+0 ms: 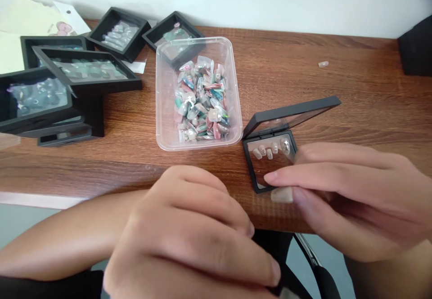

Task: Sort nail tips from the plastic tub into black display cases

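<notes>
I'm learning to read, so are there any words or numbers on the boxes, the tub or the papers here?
No words or numbers can be read anywhere.
Open black display case by the right hand: no label.
Clear plastic tub of press-on nails: no print.
White tag at the back left: only a pink drawing, any writing too blurred.

You've got approx. 7 black display cases [86, 69], 1 clear tub [165, 110] of nails, 2 hands [189, 236].

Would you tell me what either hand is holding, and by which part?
The right hand pinches a pale press-on nail by one end; the left hand holds nothing visible.
</notes>
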Motion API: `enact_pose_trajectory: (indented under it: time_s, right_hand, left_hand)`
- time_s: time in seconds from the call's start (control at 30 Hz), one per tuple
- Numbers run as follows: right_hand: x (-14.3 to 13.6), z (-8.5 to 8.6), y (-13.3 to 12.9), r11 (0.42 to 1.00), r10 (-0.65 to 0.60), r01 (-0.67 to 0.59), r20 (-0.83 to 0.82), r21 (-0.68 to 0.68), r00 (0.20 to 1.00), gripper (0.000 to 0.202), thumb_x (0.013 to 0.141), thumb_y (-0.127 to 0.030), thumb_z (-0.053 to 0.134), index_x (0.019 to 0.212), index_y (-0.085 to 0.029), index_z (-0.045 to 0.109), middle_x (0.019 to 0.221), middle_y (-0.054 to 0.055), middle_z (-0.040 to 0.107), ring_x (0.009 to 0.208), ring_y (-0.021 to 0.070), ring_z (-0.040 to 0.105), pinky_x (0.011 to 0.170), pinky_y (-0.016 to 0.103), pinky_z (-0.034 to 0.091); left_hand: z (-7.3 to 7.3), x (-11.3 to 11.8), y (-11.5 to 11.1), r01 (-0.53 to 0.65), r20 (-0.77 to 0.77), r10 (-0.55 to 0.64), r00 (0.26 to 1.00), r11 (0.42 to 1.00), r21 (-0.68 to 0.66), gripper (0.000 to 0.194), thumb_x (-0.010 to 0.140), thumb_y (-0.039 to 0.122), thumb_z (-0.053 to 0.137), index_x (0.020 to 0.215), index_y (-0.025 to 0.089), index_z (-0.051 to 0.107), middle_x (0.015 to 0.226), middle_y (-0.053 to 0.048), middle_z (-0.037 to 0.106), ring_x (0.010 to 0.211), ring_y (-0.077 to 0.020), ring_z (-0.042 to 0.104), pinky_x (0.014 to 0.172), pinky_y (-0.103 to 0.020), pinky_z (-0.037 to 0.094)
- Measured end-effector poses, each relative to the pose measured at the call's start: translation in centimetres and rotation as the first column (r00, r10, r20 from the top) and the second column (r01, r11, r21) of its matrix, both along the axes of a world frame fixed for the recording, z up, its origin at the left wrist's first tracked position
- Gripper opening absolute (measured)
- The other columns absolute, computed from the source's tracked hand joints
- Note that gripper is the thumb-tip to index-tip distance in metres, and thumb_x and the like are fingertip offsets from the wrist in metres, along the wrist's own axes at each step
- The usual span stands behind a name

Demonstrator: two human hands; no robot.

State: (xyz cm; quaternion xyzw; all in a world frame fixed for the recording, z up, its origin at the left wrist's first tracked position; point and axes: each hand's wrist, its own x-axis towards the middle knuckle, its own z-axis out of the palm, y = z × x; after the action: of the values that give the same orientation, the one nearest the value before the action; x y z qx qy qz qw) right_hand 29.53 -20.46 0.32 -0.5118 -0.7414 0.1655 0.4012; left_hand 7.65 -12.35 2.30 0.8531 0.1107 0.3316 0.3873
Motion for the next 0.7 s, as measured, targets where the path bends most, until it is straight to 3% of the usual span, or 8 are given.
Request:
enact_pose_trajectory:
  time_s: [0.03, 0.1, 0.23, 0.37, 0.43, 0.5, 0.57, 0.7]
  right_hand:
    - [0.0, 0.0, -0.1, 1.000, -0.011, 0.011, -0.044, -0.014, 0.999, 0.020, 0.092, -0.010, 0.063, 0.099, -0.024, 0.075, 0.068, -0.003, 0.072, 0.052, 0.0103, 0.064, 0.047, 0.022, 0.053]
    - [0.2, 0.2, -0.4, 0.998, -0.056, 0.050, -0.126, -0.046, 0.990, 0.023, 0.090, -0.007, 0.063, 0.101, -0.024, 0.075, 0.071, -0.003, 0.075, 0.052, 0.0092, 0.064, 0.047, 0.021, 0.053]
    - [0.8, 0.7, -0.7, 0.988, -0.153, 0.146, -0.148, -0.059, 0.977, 0.020, 0.090, -0.008, 0.065, 0.096, -0.022, 0.077, 0.074, 0.000, 0.077, 0.058, 0.0083, 0.068, 0.046, 0.020, 0.048]
    - [1.4, 0.9, -0.6, 0.993, -0.098, 0.089, -0.112, -0.080, 0.989, 0.019, 0.092, -0.012, 0.067, 0.102, -0.024, 0.078, 0.078, -0.001, 0.077, 0.058, 0.0082, 0.068, 0.044, 0.021, 0.047]
    - [1.6, 1.0, -0.5, 0.993, -0.098, 0.090, -0.107, -0.070, 0.989, 0.018, 0.092, -0.013, 0.068, 0.101, -0.024, 0.079, 0.080, -0.002, 0.078, 0.057, 0.0055, 0.066, 0.048, 0.017, 0.050]
    - [2.0, 1.1, -0.5, 0.995, -0.085, 0.081, -0.067, -0.063, 0.994, 0.015, 0.092, -0.014, 0.070, 0.100, -0.023, 0.079, 0.080, -0.003, 0.078, 0.057, 0.0040, 0.066, 0.051, 0.014, 0.053]
    - [2.5, 1.0, -0.7, 0.997, -0.045, 0.045, 0.000, -0.060, 0.999, 0.016, 0.093, -0.017, 0.072, 0.104, -0.025, 0.080, 0.082, -0.002, 0.078, 0.061, 0.0056, 0.069, 0.055, 0.015, 0.056]
    - [4.1, 0.3, -1.7, 0.999, 0.017, -0.008, 0.186, -0.050, 0.982, 0.038, 0.094, -0.021, 0.073, 0.129, -0.035, 0.076, 0.097, -0.002, 0.079, 0.078, 0.0121, 0.074, 0.067, 0.025, 0.063]
  left_hand:
    - [-0.3, -0.4, -0.4, -0.032, 0.000, 0.032, 0.999, 0.999, 0.015, 0.024, 0.094, 0.025, 0.077, 0.080, 0.043, 0.081, 0.078, 0.009, 0.082, 0.068, -0.0136, 0.078, 0.067, -0.033, 0.071]
    - [-0.9, -1.0, -1.2, 0.080, -0.011, -0.080, 0.997, 0.993, 0.084, 0.030, 0.089, 0.017, 0.081, 0.073, 0.041, 0.079, 0.092, 0.012, 0.084, 0.080, -0.0131, 0.081, 0.075, -0.032, 0.073]
    - [-1.9, -1.9, -2.4, -0.090, -0.036, 0.091, 0.995, 0.996, 0.012, 0.038, 0.080, 0.001, 0.083, 0.067, 0.035, 0.074, 0.097, 0.023, 0.082, 0.082, -0.0098, 0.080, 0.080, -0.030, 0.073]
    - [-2.6, -3.7, -3.1, -0.184, -0.094, 0.180, 0.979, 0.983, -0.026, 0.023, 0.095, 0.021, 0.076, 0.086, 0.041, 0.080, 0.078, 0.020, 0.080, 0.078, -0.0165, 0.080, 0.083, -0.043, 0.075]
    - [-2.8, -4.7, -3.1, -0.104, -0.209, 0.103, 0.972, 0.995, 0.009, 0.015, 0.094, 0.031, 0.079, 0.092, 0.046, 0.082, 0.090, 0.014, 0.083, 0.084, -0.0207, 0.081, 0.080, -0.048, 0.075]
    - [-2.9, -5.2, -3.0, -0.102, -0.251, 0.108, 0.962, 0.994, 0.038, 0.015, 0.093, 0.032, 0.079, 0.095, 0.047, 0.082, 0.104, 0.011, 0.084, 0.086, -0.0214, 0.081, 0.077, -0.046, 0.075]
    - [-2.8, -4.9, -2.8, -0.160, -0.159, 0.167, 0.973, 0.986, 0.052, 0.016, 0.095, 0.032, 0.075, 0.096, 0.046, 0.082, 0.100, 0.009, 0.084, 0.082, -0.0210, 0.080, 0.076, -0.047, 0.074]
    - [-2.5, -1.9, -2.2, -0.004, -0.166, 0.014, 0.986, 0.998, 0.059, 0.007, 0.094, 0.045, 0.074, 0.095, 0.047, 0.080, 0.086, 0.006, 0.082, 0.084, -0.0246, 0.080, 0.062, -0.044, 0.071]
